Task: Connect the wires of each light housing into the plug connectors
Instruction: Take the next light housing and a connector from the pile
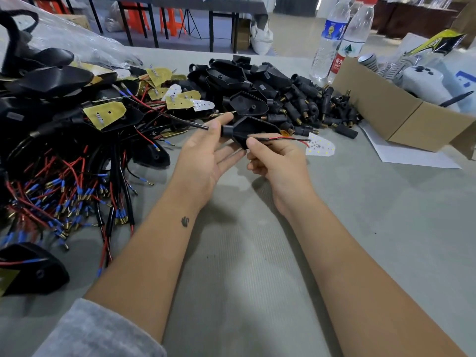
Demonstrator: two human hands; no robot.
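Left hand (206,153) cradling black light housing (247,130) above grey table (257,253), thumb on its neck, fingers loosely spread. Right hand (275,161) pinching its red-black wires (286,139), LED board (320,148) dangling. Plug connectors (309,109) piled behind.

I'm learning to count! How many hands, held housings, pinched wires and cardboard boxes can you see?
hands: 2, left hand and right hand
held light housing: 1
pinched wires: 2, red and black
cardboard box: 1
total: 6
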